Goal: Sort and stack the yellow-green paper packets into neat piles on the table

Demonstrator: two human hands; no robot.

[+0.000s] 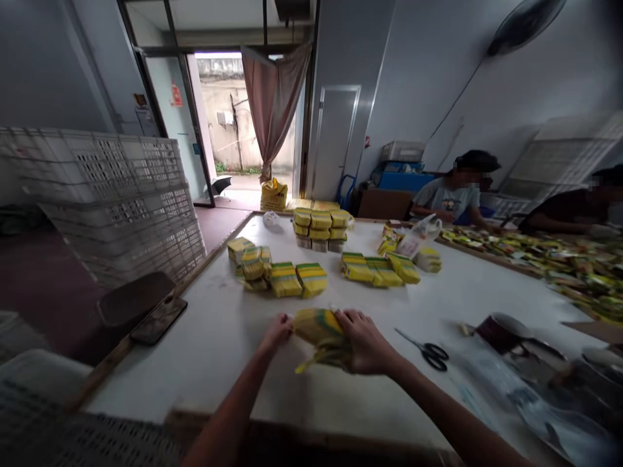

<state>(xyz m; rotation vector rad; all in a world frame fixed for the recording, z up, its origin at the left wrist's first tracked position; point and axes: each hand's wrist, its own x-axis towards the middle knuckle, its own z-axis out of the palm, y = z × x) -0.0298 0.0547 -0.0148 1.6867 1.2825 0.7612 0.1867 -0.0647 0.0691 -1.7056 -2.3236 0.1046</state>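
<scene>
Near the front middle of the white table [219, 350], my right hand [367, 340] is wrapped round a bundle of yellow-and-green packets [318, 327]. The bundle is tilted, and a loose yellow strip or corner sticks out at its lower left. My left hand [278, 329] is closed in a pinch at the bundle's left end; what lies between its fingers is too small and blurred to make out. Beyond my hands stand more packet bundles: two side by side [298, 279], a small pile [250, 261] to their left and a leaning row [379, 269] to the right.
Scissors [428, 351] and a brown tape roll [501, 332] lie at right beside clear plastic. A phone [159, 320] rests on the left edge. Stacked bundles [320, 227] stand at the back. Two people sit behind loose packets [535, 259]. White crates [131, 194] stand left.
</scene>
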